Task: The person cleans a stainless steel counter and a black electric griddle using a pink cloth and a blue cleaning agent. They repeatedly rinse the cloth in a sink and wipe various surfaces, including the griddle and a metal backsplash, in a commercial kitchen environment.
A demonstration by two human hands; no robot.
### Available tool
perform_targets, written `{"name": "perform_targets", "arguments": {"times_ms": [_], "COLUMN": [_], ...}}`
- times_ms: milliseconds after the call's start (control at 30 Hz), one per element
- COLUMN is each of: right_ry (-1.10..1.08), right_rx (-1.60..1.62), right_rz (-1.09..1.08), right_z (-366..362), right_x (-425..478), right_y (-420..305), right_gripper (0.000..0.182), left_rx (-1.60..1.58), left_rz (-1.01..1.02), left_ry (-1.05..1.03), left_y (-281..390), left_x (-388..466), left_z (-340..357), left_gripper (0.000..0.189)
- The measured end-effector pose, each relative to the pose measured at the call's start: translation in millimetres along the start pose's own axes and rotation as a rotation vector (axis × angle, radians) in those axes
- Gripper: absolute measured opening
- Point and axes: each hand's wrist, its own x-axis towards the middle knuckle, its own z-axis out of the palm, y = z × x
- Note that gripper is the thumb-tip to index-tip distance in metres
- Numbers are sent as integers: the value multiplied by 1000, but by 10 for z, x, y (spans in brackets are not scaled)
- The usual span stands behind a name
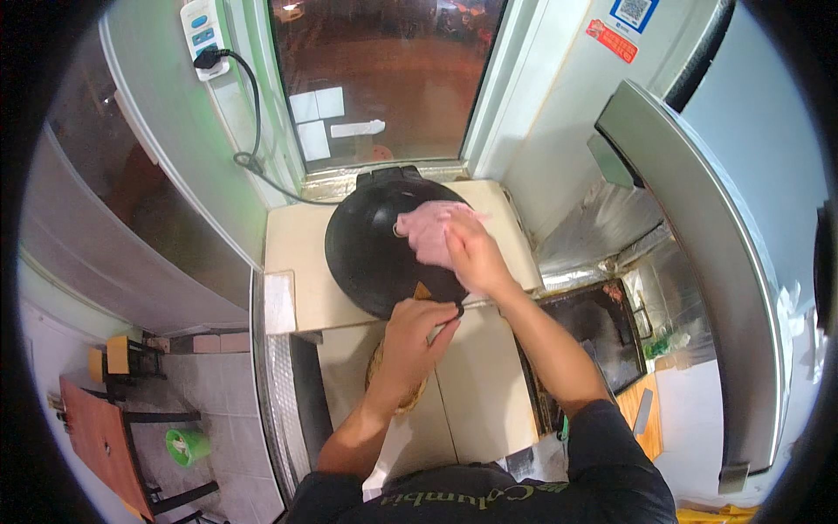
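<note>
A round black electric griddle with its domed lid down point(366, 255) sits on a cream counter before the window. My right hand point(476, 252) presses a pink cloth point(429, 229) against the right side of the lid. At the near edge of the lid, my left hand point(419, 327) has thumb and fingertips at a small black part, likely the handle; how firmly they close on it is hard to see. An orange-brown triangular mark point(422, 290) shows just beyond the left fingers. Partly hidden under my left forearm lies a round woven item point(409, 401).
A black cord runs from a white power strip point(204, 39) to the appliance. At right are a dark greasy tray point(589, 334), a wooden board with a blade-like metal piece point(643, 411) and a large metal hood point(713, 262). A green bin point(186, 447) stands lower left.
</note>
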Motion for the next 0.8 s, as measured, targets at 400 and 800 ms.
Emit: {"name": "perform_targets", "arguments": {"times_ms": [400, 800], "right_ry": [-150, -643], "right_rx": [-219, -471], "right_rz": [193, 649], "right_z": [-167, -344], "right_x": [-410, -2505], "right_y": [1210, -64], "right_gripper": [43, 41], "left_rx": [-4, 92], "left_rz": [-24, 3], "left_ry": [-25, 151], "left_y": [-113, 2], "left_x": [79, 176], "left_z": [30, 446], "left_gripper": [23, 19]}}
